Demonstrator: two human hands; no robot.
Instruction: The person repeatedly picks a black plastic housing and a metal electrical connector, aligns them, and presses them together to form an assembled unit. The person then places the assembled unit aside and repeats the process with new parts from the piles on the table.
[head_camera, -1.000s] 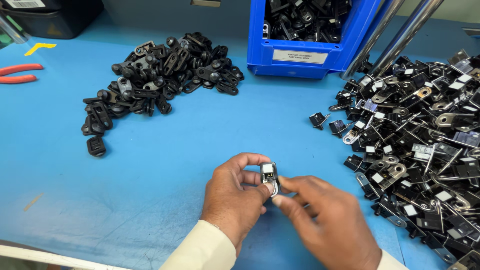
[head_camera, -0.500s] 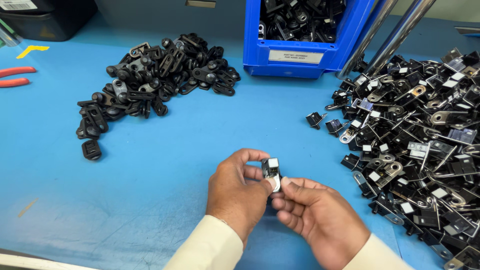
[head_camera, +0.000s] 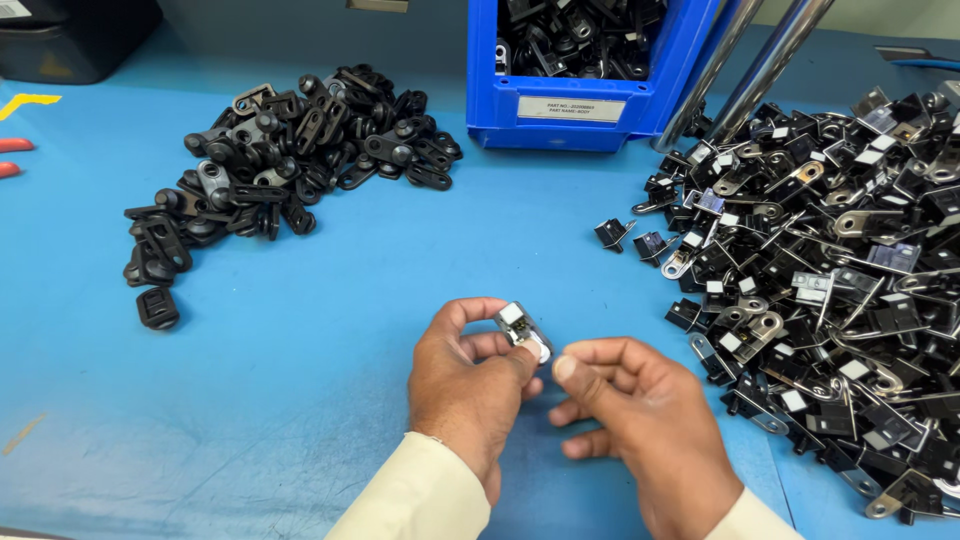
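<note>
My left hand (head_camera: 468, 380) pinches a small black and silver metal clip part (head_camera: 523, 329) between thumb and fingers, just above the blue table (head_camera: 330, 300). My right hand (head_camera: 640, 420) sits right beside it, fingers curled, with its thumb tip close to the part. Whether the right hand touches the part is hard to tell. Both cream sleeves show at the bottom edge.
A pile of black plastic pieces (head_camera: 290, 160) lies at the upper left. A large heap of black and silver metal clips (head_camera: 830, 260) fills the right. A blue bin (head_camera: 590, 70) of black parts stands at the back, beside two slanted metal rods (head_camera: 760, 60). Red-handled pliers (head_camera: 12, 155) are at the left edge.
The right hand has drawn slightly back from the part, which now sits mainly in the left hand. The part has turned a little in the fingers.
</note>
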